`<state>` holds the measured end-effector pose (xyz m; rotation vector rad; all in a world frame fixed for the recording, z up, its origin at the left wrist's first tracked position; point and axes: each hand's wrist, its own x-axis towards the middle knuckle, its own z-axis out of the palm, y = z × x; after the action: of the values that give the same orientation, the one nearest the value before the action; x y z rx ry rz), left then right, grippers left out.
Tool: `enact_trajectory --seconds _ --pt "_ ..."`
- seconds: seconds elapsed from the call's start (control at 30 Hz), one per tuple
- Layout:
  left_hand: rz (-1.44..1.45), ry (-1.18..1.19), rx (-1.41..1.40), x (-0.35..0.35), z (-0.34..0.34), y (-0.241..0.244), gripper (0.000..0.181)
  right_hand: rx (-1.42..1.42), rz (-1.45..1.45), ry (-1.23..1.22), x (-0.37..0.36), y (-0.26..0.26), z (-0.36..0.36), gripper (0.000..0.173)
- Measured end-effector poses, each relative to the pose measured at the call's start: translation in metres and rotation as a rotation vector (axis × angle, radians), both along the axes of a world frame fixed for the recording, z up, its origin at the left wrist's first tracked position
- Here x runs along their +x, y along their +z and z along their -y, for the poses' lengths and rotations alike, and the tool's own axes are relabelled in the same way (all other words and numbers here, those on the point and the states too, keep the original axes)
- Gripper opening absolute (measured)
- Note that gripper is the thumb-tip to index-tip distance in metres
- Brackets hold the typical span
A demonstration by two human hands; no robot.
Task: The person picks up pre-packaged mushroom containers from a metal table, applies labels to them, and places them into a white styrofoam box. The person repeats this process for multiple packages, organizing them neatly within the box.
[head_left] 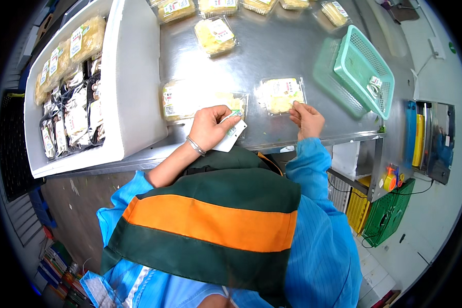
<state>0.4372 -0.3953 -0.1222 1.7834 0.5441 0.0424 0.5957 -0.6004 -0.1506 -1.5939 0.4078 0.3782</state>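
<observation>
My left hand (212, 127) pinches a small stack of white label cards (229, 138) with green print, at the table's near edge. Just beyond it lie clear plastic packs of pale yellow food; one pack (173, 101) is partly washed out by glare, and another (236, 103) sits right behind my fingers. My right hand (307, 118) has thumb and index finger together at the near right corner of a labelled clear pack (283, 94). Whether those fingertips hold anything small cannot be made out. A further labelled pack (215, 35) rests farther back on the steel table (254, 57).
A white foam box (136, 81) at the left holds yellow packs and black trays of packaged food. Several more packs (175, 9) line the back. A mint-green plastic basket (344, 57) with a small roll inside stands at the right. Tape dispensers (390, 181) hang by the table's right end.
</observation>
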Motion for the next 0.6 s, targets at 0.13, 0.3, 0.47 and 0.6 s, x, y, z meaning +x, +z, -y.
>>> enact_trajectory --seconds 0.13,0.3,0.47,0.6 --pt "-0.02 -0.033 -0.012 0.0 -0.004 0.0 0.022 -0.347 -0.006 0.219 0.006 -0.012 -0.007 0.022" --pt "0.066 -0.019 0.079 -0.002 -0.005 0.008 0.019 -0.259 0.229 0.39 -0.013 0.018 -0.01 0.026" --pt "0.075 -0.119 0.22 -0.001 -0.001 0.02 0.014 -0.063 0.533 1.035 -0.045 0.061 -0.065 0.025" --pt "-0.003 -0.093 0.037 -0.008 -0.008 0.018 0.016 -0.102 0.473 1.18 -0.037 0.065 -0.075 0.014"
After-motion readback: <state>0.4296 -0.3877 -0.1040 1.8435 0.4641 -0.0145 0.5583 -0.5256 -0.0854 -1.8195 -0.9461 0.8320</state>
